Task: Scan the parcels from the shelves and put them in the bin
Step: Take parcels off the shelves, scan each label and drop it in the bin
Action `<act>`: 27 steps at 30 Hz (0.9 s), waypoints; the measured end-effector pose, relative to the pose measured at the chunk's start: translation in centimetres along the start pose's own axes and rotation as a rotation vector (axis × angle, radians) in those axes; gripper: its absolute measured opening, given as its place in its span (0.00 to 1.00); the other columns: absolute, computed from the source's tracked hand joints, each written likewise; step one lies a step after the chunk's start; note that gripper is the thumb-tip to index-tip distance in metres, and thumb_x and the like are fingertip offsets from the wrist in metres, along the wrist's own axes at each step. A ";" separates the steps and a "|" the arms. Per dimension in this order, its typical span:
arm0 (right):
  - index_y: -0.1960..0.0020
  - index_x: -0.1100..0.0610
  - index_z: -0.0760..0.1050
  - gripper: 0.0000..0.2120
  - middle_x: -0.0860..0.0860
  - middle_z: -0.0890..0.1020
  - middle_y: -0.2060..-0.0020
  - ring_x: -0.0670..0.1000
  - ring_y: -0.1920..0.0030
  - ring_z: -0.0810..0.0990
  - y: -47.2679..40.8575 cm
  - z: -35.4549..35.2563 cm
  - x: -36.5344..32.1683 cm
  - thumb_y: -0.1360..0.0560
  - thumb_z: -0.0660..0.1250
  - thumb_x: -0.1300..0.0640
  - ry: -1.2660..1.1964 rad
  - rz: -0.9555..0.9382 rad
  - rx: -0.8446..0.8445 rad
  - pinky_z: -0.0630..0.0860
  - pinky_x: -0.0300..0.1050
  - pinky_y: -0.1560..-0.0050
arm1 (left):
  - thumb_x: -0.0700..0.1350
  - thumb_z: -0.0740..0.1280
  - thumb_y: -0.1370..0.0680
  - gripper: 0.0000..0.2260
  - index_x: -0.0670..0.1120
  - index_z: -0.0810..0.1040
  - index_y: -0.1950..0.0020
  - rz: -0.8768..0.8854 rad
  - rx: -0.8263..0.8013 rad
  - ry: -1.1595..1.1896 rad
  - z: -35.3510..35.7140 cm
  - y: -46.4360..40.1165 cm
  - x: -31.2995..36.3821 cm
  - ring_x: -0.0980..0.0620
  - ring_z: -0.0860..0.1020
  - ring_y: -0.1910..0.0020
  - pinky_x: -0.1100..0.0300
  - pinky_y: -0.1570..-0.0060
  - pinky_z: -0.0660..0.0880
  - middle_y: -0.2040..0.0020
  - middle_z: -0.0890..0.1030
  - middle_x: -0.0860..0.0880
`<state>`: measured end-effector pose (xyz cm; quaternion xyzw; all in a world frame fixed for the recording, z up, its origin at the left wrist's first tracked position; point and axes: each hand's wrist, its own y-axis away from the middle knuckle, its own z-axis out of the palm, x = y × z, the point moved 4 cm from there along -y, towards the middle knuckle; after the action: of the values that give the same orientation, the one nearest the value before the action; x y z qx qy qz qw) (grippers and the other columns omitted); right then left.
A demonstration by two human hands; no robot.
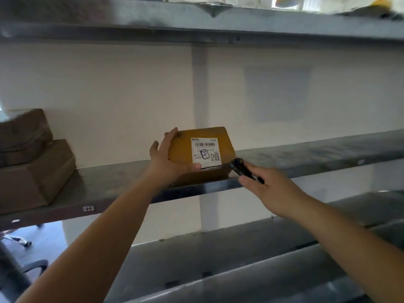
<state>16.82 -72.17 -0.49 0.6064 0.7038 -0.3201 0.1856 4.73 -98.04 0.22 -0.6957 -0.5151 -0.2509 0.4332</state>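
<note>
A small brown cardboard parcel (225, 147) with a white barcode label (205, 152) stands tilted at the front of the middle metal shelf (109, 184), its label facing me. My left hand (166, 158) grips the parcel's left side, thumb across its lower front edge below the label. My right hand (269, 189) holds a black handheld scanner (239, 168), whose tip sits just right of the parcel's lower right corner.
Two larger brown boxes (32, 169) are stacked at the left end of the same shelf. An upper shelf (218, 25) carries grey bags and something yellow. A lower metal shelf (240, 259) lies beneath my arms. A chair base (32, 267) shows at the lower left.
</note>
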 end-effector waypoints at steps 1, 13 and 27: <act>0.23 0.32 0.64 0.23 0.35 0.76 0.39 0.38 0.44 0.75 0.5 0.0 -0.1 0.18 0.58 0.36 0.012 0.010 0.004 0.72 0.39 0.46 | 0.55 0.84 0.34 0.51 0.67 0.55 0.20 0.028 0.003 0.001 -0.1 0.4 0.1 0.43 0.63 0.24 0.40 0.27 0.71 0.18 0.52 0.49; 0.21 0.38 0.65 0.25 0.37 0.77 0.55 0.41 0.58 0.78 6.6 2.7 -1.8 0.17 0.61 0.39 0.160 0.204 -0.043 0.70 0.39 0.62 | 0.52 0.86 0.35 0.51 0.73 0.56 0.25 0.352 0.057 -0.056 1.2 5.2 -0.2 0.51 0.60 0.25 0.45 0.27 0.72 0.20 0.45 0.59; 0.18 0.38 0.58 0.31 0.45 0.76 0.49 0.47 0.50 0.78 13.0 3.8 -1.8 0.19 0.59 0.33 0.481 0.300 -0.114 0.79 0.47 0.48 | 0.53 0.85 0.34 0.51 0.69 0.54 0.23 0.493 0.113 -0.158 1.8 6.7 -0.7 0.43 0.53 0.18 0.50 0.25 0.63 0.17 0.44 0.49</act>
<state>29.32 -75.27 -5.00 0.7510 0.6467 -0.0959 0.0923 10.60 -97.52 -3.52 -0.7925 -0.3754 -0.0536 0.4777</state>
